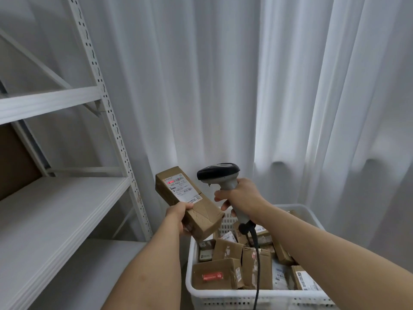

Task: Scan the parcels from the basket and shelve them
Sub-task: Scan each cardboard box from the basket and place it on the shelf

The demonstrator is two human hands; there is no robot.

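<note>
Sheer white pleated curtains hang across the whole back wall (daylight glows through them at the right), and a flat brown cardboard sheet leans at the far left.

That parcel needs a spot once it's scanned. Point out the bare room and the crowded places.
Bare room: the wide white shelf board left of the held parcel, bordered by the perforated upright and a brown box at its far left. Crowded: the white basket, packed with parcels under the scanner.
</note>
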